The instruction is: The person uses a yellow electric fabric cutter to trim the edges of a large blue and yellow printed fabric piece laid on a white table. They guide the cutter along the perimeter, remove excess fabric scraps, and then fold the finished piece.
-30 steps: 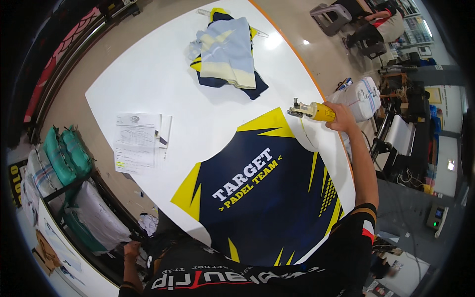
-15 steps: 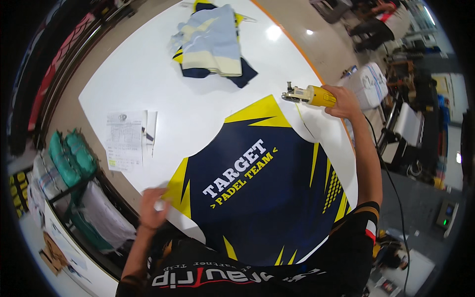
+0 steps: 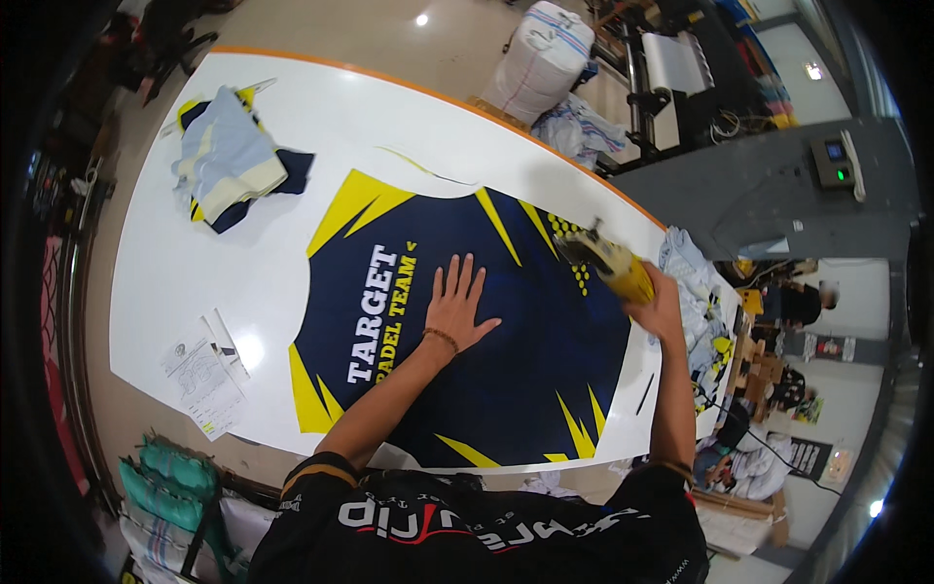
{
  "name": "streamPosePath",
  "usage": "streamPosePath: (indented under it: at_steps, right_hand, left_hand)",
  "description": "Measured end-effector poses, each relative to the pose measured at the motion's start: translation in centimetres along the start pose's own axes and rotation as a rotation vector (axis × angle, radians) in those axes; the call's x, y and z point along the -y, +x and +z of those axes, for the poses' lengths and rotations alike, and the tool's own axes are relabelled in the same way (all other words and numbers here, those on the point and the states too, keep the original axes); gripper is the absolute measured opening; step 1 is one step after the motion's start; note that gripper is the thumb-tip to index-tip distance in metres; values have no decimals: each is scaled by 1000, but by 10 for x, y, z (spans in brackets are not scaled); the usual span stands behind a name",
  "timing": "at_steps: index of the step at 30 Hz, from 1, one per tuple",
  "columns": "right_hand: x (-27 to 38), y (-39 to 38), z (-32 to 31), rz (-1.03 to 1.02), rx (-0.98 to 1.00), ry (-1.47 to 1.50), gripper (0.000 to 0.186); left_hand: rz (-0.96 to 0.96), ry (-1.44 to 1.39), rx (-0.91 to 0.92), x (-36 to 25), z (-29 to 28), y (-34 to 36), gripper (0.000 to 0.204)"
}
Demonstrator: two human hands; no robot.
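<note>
A dark navy jersey panel (image 3: 525,389) with yellow spikes and printed lettering lies spread on the white table (image 3: 141,311). My left hand (image 3: 457,304) rests flat on the middle of it, fingers outstretched, just right of the lettering. Gripped in my right hand (image 3: 659,310) is a yellow electric cloth cutter (image 3: 628,273), somewhat blurred. Its metal head is over or beside the panel's far right edge, at the yellow dots; I cannot tell whether it touches the cloth. A thin trimmed strip (image 3: 418,165) lies beyond the panel's curved edge.
Folded pale blue and navy cloth pieces (image 3: 229,156) lie at the far left. A printed paper sheet (image 3: 202,380) sits at the near left. Loose cloth scraps (image 3: 691,282) are piled to the right. The cutter's black cord (image 3: 769,438) trails off to the right.
My view has swung to the right. My left hand has come from beside the panel onto its middle. My right hand has carried the cutter from the curved edge to the dotted side.
</note>
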State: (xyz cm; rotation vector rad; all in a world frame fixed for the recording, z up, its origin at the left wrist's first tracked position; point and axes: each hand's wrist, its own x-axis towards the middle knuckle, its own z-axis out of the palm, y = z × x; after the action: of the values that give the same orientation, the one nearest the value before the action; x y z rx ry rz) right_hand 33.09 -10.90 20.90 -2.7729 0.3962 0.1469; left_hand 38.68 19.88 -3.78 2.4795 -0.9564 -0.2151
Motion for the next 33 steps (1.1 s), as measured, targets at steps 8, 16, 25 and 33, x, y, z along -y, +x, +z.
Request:
streamPosePath:
  at_steps: [8, 16, 25, 33]
  right_hand:
    - [-124, -192, 23, 356, -21, 237, 66]
    - [-213, -262, 26, 396, 19, 359, 62]
    - [-243, -196, 6, 146, 108, 167, 64]
    - [-252, -31, 18, -263, 118, -114, 60]
  left_hand:
    - [-58, 151, 6, -48, 42, 12, 108]
    - [91, 176, 66, -140, 79, -11, 105]
    - [515, 67, 310, -235, 139, -99, 103]
    - [584, -172, 290, -246, 137, -128, 81]
